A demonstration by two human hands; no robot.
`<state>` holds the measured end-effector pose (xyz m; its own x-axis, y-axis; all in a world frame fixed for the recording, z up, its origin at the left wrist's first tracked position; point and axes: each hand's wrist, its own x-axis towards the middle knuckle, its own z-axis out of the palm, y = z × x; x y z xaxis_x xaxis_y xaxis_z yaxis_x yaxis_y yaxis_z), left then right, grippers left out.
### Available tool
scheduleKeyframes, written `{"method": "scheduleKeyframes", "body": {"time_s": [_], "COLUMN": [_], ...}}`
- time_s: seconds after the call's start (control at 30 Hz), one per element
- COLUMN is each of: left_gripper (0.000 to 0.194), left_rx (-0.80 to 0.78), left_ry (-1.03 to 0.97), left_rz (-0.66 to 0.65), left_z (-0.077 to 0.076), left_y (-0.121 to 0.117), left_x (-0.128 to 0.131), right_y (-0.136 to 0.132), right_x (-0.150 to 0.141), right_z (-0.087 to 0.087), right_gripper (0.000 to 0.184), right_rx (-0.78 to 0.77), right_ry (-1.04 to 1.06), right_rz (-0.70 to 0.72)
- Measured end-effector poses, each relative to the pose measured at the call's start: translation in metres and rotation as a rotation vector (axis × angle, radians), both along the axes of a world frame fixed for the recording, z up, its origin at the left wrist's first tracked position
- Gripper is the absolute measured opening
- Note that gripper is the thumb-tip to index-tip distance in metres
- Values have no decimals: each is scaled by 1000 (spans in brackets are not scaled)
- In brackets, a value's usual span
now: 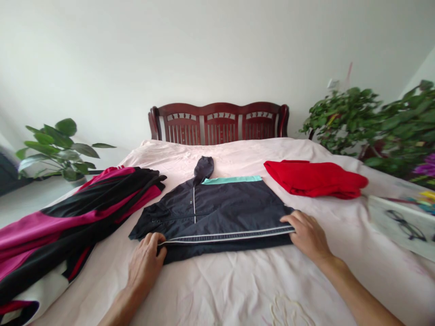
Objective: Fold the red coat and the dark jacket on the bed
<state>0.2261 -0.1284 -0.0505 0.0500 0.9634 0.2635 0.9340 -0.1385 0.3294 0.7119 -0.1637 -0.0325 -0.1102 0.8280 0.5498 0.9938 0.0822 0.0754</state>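
Observation:
A dark navy hooded jacket [217,213] lies flat on the pale pink bedsheet [220,271], with its hood [204,168] pointing toward the headboard and a mint-green lining showing at the collar. Its lower part is folded over, and a light piped edge runs across the front. My left hand [146,262] grips the near left end of that fold. At the right end, my right hand [307,235] pinches the same folded edge.
A magenta, black and white garment [68,226] lies heaped at the left of the bed, and a folded red garment [312,179] lies to the right. A dark red wooden headboard [219,122] stands behind. Green potted plants [353,120] rise on both sides, and a glossy sheet with eyeglasses [404,224] lies at right.

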Motion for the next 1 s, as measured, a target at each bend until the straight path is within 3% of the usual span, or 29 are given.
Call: {"method": "scheduleKeyframes", "body": {"time_s": [0.1, 0.3, 0.47, 0.57, 1.0], "left_gripper": [11, 21, 16, 14, 21], "left_rx": [-18, 51, 35, 13, -57], "left_ry": [10, 63, 61, 45, -234], "left_rz": [4, -34, -17, -9, 7], "left_z": [2, 1, 2, 0, -15], "left_y": [0, -1, -1, 1, 6], "left_x": [3, 5, 5, 5, -17], "right_y": [-9, -14, -14, -16, -16], "right_x": [7, 11, 16, 19, 27], "right_z": [-12, -11, -14, -18, -27], "right_gripper": [46, 47, 44, 39, 38], "right_rx": [-110, 23, -181, -178, -127], "right_ry": [-15, 52, 173, 207, 228], "right_rz": [13, -35, 19, 37, 92]}}
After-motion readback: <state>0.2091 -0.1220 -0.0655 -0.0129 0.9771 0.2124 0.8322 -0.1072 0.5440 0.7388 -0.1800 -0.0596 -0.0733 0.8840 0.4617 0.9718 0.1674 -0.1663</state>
